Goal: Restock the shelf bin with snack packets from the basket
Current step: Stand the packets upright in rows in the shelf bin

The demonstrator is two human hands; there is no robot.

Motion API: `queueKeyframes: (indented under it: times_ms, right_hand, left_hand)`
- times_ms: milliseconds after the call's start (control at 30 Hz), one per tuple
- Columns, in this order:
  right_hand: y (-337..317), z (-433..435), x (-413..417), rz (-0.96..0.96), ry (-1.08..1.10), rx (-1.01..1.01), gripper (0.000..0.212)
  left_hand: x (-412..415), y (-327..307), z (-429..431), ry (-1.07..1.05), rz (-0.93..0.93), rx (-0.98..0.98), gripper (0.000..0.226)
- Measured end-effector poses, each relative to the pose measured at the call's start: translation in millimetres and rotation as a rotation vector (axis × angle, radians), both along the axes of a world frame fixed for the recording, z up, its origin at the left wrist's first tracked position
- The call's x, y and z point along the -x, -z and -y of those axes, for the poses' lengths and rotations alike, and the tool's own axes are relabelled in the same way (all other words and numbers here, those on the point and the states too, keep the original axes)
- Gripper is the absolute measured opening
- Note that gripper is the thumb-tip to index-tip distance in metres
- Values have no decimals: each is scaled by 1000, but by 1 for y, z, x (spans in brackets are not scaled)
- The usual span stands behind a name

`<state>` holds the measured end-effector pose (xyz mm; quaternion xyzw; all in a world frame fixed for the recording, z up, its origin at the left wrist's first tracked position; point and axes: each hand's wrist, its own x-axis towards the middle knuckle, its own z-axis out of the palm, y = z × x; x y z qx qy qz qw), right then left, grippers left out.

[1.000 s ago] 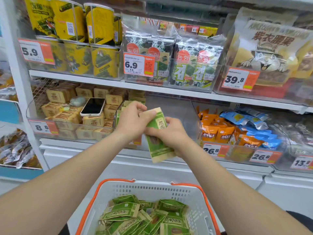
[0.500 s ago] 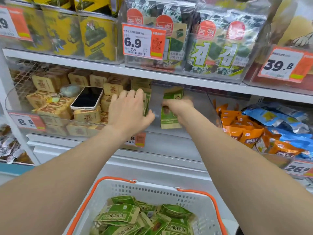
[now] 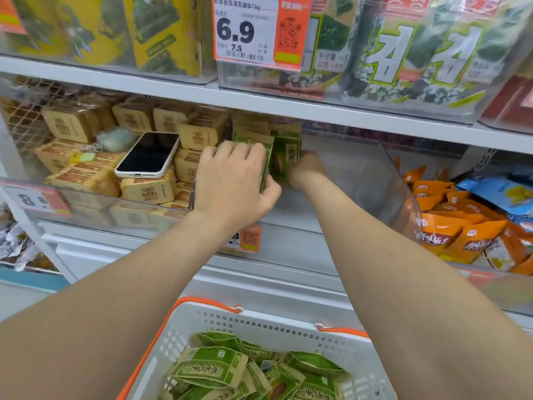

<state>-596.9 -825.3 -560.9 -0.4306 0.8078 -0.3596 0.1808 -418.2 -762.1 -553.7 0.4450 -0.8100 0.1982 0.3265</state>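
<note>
A clear shelf bin (image 3: 360,174) on the middle shelf holds a row of upright green snack packets (image 3: 285,155) at its left end. My left hand (image 3: 233,183) grips the front of that row, fingers over the top and thumb underneath. My right hand (image 3: 307,168) reaches deep into the bin and presses a green packet against the row; it is blurred and its fingers are hard to make out. Below, a white basket (image 3: 259,321) with orange handles holds several more green packets (image 3: 213,368).
A phone (image 3: 148,154) lies on tan packets (image 3: 147,192) in the bin to the left. Orange and blue packets (image 3: 450,226) fill the bin to the right. Seaweed packs (image 3: 418,53) and a 6.9 price tag (image 3: 259,30) sit on the shelf above.
The view has moved closer to the shelf. My right hand has carried the green packet from in front of the bin deep inside, against the row held by my left hand.
</note>
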Motion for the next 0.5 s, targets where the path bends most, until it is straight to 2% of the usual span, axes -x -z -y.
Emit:
queueKeyframes:
  times_ms: [167,267,300,400,500]
  right_hand:
    - [-1,13,11,-100,79,-2,37]
    - [1,14,10,-153,125,38,68]
    - [3,14,9,-171,128,62,68]
    - [5,16,2,-232,55,76,40]
    - [7,14,-3,-232,-85,-14,39]
  left_hand:
    - [-1,2,2,7,-11,9,32]
    - [0,3,3,12,-10,14,32]
    - [0,3,4,11,-9,13,32]
    - [0,4,5,9,-8,13,31]
    - [0,4,3,6,-10,4,33]
